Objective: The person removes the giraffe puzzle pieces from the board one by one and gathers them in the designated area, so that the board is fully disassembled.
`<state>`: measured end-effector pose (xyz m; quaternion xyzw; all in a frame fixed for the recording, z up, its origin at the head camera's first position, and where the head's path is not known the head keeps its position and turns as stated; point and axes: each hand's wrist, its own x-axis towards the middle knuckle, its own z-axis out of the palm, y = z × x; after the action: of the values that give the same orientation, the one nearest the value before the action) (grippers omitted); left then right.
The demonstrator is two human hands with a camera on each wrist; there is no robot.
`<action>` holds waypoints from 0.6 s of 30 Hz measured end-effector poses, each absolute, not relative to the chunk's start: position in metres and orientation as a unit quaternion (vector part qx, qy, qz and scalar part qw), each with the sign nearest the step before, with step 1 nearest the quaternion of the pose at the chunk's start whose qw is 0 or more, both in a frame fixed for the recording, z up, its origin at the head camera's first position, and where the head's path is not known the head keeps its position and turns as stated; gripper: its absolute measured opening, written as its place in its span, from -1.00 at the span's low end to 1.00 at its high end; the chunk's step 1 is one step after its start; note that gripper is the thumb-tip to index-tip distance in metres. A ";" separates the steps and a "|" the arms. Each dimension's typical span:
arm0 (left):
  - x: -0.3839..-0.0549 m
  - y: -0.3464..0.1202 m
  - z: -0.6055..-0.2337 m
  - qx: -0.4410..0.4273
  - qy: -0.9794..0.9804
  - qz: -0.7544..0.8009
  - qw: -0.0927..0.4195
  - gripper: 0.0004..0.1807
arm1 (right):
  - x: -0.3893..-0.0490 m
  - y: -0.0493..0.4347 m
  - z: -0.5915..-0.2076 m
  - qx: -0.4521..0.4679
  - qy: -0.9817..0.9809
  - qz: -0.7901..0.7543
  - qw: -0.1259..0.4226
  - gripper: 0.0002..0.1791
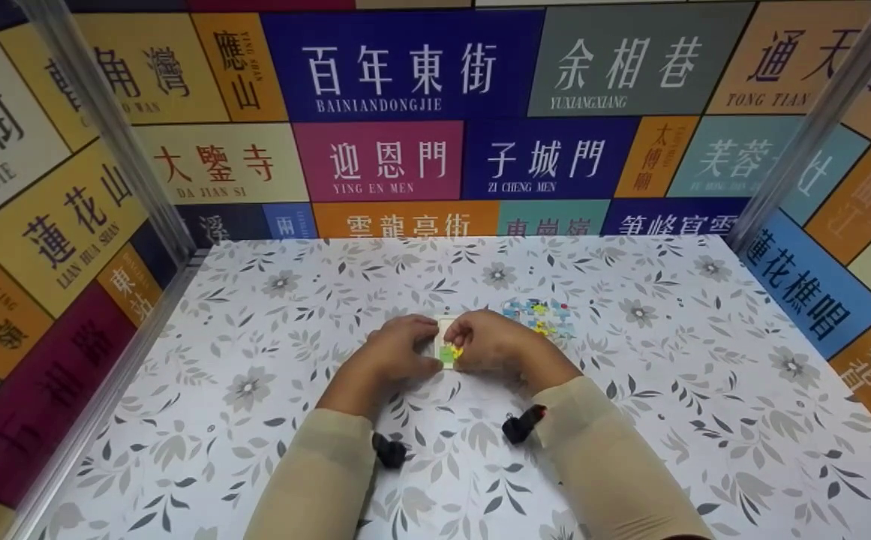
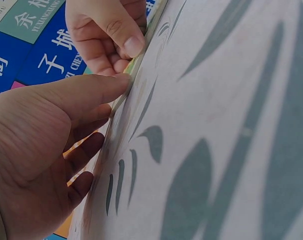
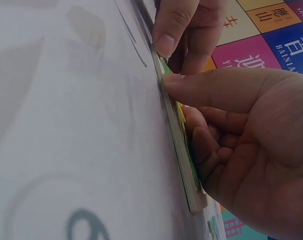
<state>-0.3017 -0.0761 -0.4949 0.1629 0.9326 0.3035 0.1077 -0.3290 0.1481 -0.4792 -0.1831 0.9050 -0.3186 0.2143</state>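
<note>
A small pale puzzle board [image 1: 443, 335] lies flat near the table's middle. My left hand [image 1: 421, 346] grips its left side, index finger at the far edge and thumb at the near edge. My right hand [image 1: 461, 348] curls over the board's right side and pinches a yellow-green puzzle piece [image 1: 452, 352] down on it. In the left wrist view my left hand's thumb [image 2: 99, 87] touches the board's thin edge [image 2: 137, 66], with the right hand [image 2: 109, 35] just beyond. In the right wrist view the right hand's thumb [image 3: 216, 87] lies along the board [image 3: 185, 160].
Several loose blue and yellow puzzle pieces [image 1: 542, 315] lie just right of and behind the board. The floral tablecloth [image 1: 270, 360] covers the table. Colourful sign panels [image 1: 405, 112] wall in the back and both sides, with metal posts [image 1: 112, 127] at the corners.
</note>
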 end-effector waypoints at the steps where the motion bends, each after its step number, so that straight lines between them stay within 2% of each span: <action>1: -0.302 -0.076 -0.495 0.165 0.933 0.302 0.106 -0.28 | -0.329 0.148 -0.479 -0.182 0.907 -0.315 0.214 -0.61; 12: -0.303 -0.076 -0.495 0.164 0.930 0.308 0.112 -0.28 | -0.324 0.142 -0.474 -0.177 0.918 -0.294 0.197 -0.63; 18: -0.305 -0.076 -0.496 0.157 0.931 0.307 0.122 -0.27 | -0.325 0.139 -0.474 -0.188 0.920 -0.285 0.195 -0.49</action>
<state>-0.3046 -0.0760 -0.4955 0.1573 0.9308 0.3068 0.1216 -0.3246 0.1388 -0.4744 -0.1881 0.9195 -0.2851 0.1945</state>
